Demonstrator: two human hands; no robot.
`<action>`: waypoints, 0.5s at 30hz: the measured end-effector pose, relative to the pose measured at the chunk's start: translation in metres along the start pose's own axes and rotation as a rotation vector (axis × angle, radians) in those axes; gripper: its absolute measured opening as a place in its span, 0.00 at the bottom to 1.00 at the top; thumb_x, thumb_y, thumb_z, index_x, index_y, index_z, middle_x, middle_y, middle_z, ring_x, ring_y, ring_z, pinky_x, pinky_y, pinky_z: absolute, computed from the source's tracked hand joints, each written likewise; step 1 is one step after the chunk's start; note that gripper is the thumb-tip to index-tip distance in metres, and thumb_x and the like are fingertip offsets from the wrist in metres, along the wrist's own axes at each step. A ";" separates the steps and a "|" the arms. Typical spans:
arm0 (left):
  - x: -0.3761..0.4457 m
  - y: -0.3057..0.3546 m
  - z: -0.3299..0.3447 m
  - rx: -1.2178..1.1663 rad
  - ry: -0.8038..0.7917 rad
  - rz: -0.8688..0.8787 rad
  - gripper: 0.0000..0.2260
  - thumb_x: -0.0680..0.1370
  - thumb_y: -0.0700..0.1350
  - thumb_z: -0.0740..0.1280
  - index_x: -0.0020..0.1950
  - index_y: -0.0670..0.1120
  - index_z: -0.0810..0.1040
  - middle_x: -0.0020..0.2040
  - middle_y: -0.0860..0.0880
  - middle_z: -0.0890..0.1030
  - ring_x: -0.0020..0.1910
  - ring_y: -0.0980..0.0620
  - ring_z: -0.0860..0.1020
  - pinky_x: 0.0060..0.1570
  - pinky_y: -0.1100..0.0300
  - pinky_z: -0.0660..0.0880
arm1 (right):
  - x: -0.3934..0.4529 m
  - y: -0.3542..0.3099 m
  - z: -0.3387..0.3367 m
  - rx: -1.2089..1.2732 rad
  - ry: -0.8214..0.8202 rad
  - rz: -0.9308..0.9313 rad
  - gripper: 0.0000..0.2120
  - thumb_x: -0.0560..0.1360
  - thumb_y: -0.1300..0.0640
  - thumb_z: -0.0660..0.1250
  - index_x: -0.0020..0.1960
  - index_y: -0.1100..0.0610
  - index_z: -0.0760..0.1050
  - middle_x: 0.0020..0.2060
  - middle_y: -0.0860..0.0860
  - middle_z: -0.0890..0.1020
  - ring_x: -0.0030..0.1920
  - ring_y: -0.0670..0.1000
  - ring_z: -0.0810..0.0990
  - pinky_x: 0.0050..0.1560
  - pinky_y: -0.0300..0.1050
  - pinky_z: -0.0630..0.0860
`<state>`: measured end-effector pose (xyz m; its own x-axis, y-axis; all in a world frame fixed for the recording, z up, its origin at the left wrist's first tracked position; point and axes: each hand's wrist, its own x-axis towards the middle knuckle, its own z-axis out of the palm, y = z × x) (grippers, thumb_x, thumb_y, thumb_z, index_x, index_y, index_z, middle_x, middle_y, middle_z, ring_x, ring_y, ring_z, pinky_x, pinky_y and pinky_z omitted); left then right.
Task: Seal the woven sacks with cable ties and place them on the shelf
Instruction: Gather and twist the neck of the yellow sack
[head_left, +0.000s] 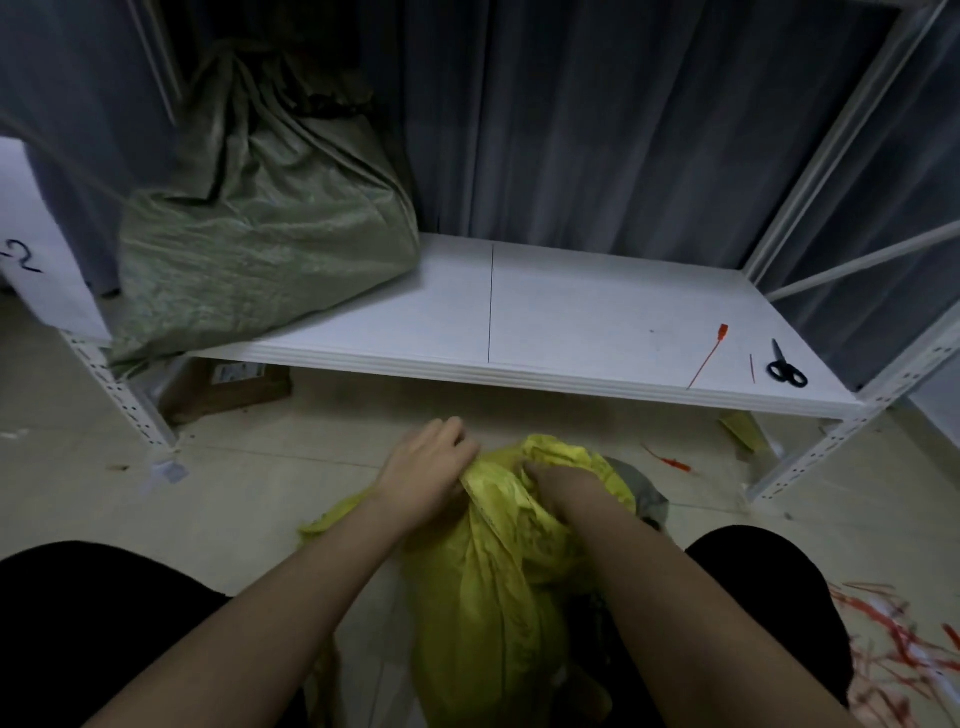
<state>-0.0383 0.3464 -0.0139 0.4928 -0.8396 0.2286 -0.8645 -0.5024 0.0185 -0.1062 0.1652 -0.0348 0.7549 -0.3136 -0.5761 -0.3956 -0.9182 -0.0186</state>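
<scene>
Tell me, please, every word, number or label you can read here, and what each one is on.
"2": handwritten in dark marker on the white board at the far left; a stroke before it is cut off by the frame edge.
Printed label on the cardboard box under the shelf: too small and dark to read.
No other text shows.

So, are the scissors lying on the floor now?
No, the scissors lie on the white shelf, near its right end, beside an orange cable tie.
</scene>
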 end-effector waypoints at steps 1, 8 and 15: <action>-0.001 0.000 0.000 0.006 -0.091 -0.114 0.12 0.77 0.50 0.61 0.57 0.47 0.72 0.56 0.45 0.74 0.57 0.43 0.74 0.49 0.55 0.71 | -0.004 -0.001 0.005 -0.011 -0.043 0.016 0.27 0.79 0.47 0.57 0.76 0.52 0.56 0.74 0.57 0.62 0.72 0.58 0.64 0.70 0.52 0.62; 0.000 0.002 0.012 -0.118 -0.272 -0.352 0.15 0.81 0.55 0.55 0.58 0.47 0.74 0.56 0.43 0.80 0.56 0.42 0.77 0.49 0.54 0.72 | -0.001 -0.001 0.016 -0.422 0.159 0.057 0.15 0.80 0.58 0.55 0.64 0.55 0.73 0.65 0.54 0.73 0.67 0.56 0.68 0.63 0.50 0.66; 0.009 0.000 0.012 -0.633 -0.188 -0.426 0.10 0.79 0.46 0.63 0.58 0.46 0.76 0.54 0.44 0.80 0.56 0.44 0.77 0.53 0.54 0.74 | 0.012 0.010 0.017 -0.315 0.218 -0.100 0.14 0.79 0.57 0.57 0.61 0.58 0.75 0.63 0.56 0.75 0.66 0.57 0.70 0.66 0.51 0.65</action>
<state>-0.0328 0.3356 -0.0238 0.7542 -0.6503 -0.0908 -0.4613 -0.6231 0.6316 -0.1099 0.1564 -0.0554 0.8884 -0.2319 -0.3963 -0.1603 -0.9654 0.2057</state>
